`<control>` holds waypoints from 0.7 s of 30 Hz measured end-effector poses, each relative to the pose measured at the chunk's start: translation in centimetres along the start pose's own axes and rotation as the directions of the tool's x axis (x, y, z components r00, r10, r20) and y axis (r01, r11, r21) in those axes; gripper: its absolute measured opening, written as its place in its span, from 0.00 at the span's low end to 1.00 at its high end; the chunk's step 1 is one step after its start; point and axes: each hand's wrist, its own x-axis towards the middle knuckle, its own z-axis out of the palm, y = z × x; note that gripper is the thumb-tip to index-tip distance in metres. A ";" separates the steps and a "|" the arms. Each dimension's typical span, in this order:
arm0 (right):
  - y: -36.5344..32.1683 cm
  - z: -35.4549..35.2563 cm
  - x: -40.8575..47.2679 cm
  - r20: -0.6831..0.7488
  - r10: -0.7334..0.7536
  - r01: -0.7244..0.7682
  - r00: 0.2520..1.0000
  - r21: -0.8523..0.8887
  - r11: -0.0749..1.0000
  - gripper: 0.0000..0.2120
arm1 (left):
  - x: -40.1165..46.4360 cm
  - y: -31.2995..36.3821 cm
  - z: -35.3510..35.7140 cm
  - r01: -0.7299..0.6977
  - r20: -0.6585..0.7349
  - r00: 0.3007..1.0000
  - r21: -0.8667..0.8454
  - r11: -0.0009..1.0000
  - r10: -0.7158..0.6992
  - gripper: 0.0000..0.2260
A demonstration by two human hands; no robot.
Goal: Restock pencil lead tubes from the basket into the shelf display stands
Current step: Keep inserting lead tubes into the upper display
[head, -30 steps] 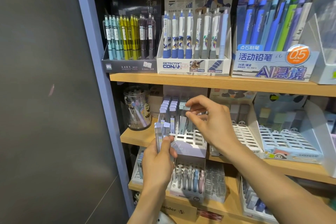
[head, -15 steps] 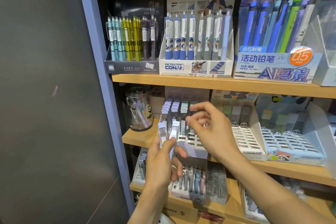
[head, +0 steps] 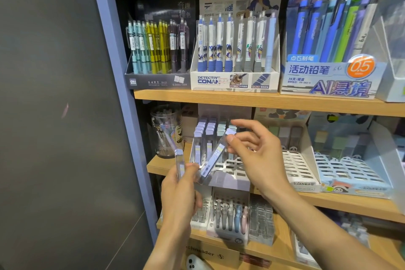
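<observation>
My left hand (head: 180, 190) grips an upright clear lead tube (head: 180, 164) with a pale purple cap. A second lead tube (head: 215, 155) lies slanted between my hands: my right hand (head: 254, 151) pinches its capped top end while its lower end rests against my left fingers. Behind them on the middle shelf stands the white slotted display stand (head: 228, 170), with purple and teal lead tubes (head: 208, 131) filling its back rows and open slots in front. The basket is out of view.
A clear jar (head: 167, 130) stands left of the stand. Two more slotted stands (head: 300, 171) (head: 350, 173) sit to the right. Mechanical pencil boxes (head: 235, 50) fill the upper shelf. A blue upright (head: 122, 103) and a dark panel bound the left side.
My right hand left the stand's back rows and came to my left hand, where it took the top of one tube and tilted it out to the right.
</observation>
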 end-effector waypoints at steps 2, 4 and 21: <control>0.0 0.3 0.2 -0.028 0.009 -0.010 1.000 -0.004 1.000 0.09 | -0.5 0.3 0.2 -0.018 0.059 0.998 -0.030 0.999 0.020 0.06; 0.1 0.4 0.4 -0.073 0.038 -0.038 0.997 0.003 0.999 0.07 | -0.9 0.5 0.3 -0.037 0.114 0.992 -0.072 0.997 0.045 0.09; 0.4 -0.1 0.5 0.075 0.194 -0.207 0.978 0.290 0.934 0.15 | -0.8 0.3 0.0 0.002 0.273 0.962 -0.101 0.995 0.026 0.21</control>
